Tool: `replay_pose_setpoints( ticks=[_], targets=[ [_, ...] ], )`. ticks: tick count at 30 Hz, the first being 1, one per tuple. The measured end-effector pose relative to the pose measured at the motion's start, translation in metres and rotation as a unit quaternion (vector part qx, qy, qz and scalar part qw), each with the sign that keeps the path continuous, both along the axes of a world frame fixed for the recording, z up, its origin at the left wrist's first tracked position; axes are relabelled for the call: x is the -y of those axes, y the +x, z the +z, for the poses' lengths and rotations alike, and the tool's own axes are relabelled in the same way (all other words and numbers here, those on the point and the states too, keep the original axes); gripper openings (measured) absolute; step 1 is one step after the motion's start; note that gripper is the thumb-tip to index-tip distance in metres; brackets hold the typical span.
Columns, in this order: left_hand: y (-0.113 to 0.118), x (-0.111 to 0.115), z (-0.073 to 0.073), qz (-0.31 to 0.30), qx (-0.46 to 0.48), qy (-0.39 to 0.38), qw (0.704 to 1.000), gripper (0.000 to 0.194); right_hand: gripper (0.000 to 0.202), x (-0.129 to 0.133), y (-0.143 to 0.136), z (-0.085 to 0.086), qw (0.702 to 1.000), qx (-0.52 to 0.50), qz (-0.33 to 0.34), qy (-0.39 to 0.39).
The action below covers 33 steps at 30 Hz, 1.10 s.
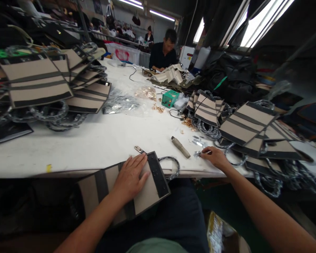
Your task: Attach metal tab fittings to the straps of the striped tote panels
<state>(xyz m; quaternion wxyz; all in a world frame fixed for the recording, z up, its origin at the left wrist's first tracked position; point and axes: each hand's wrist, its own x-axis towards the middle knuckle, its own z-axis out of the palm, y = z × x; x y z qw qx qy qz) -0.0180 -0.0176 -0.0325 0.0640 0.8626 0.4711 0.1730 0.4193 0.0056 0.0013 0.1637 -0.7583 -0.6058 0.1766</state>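
Note:
My left hand (131, 177) lies flat with its fingers stretched out on a beige bag (147, 196) with dark stripes. The bag rests partly over my lap and the table's front edge, its plastic-wrapped handle (175, 165) curving out to the right. Just beyond my left fingertips is a small metal clasp (139, 149) on a dark tab. On the right, my right hand (213, 156) has its fingertips pinched together at a few small silvery pieces (197, 154); what is between them is too small to name. A tool with a wrapped grip (180, 147) lies between the hands.
Striped bags are heaped on the left (39, 80) and on the right (249, 123). Behind the tool stand a green box (170, 98) with cables and loose gold-coloured fittings (188, 122). A co-worker (163, 52) sits across the white table (107, 140).

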Motion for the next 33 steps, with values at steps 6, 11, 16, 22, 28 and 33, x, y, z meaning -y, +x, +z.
replay_pose_setpoints(
  ticks=[6,11,16,22,28,33],
  targets=[
    [0.002,0.005,0.004,0.010,0.013,-0.038,0.999,0.058,0.038,0.018,-0.045,0.028,0.986,-0.147,-0.055,0.048],
    [0.003,0.006,0.003,0.011,0.028,-0.035,0.999,0.058,0.023,0.032,-0.153,0.035,0.956,-0.264,0.126,-0.008],
    [0.004,0.007,0.005,0.016,0.023,-0.039,0.999,0.057,0.015,0.027,-0.221,0.013,0.942,-0.230,0.247,0.003],
    [0.004,0.009,0.007,0.017,0.025,-0.048,0.998,0.057,0.020,0.021,-0.227,0.010,0.943,-0.128,0.306,0.021],
    [0.004,0.009,0.009,0.022,0.026,-0.049,0.998,0.056,0.022,0.021,-0.227,0.015,0.933,-0.079,0.349,0.025],
    [0.004,0.009,0.008,0.021,0.024,-0.054,0.998,0.057,0.022,0.018,-0.224,0.017,0.933,-0.108,0.344,0.011]
  ],
)
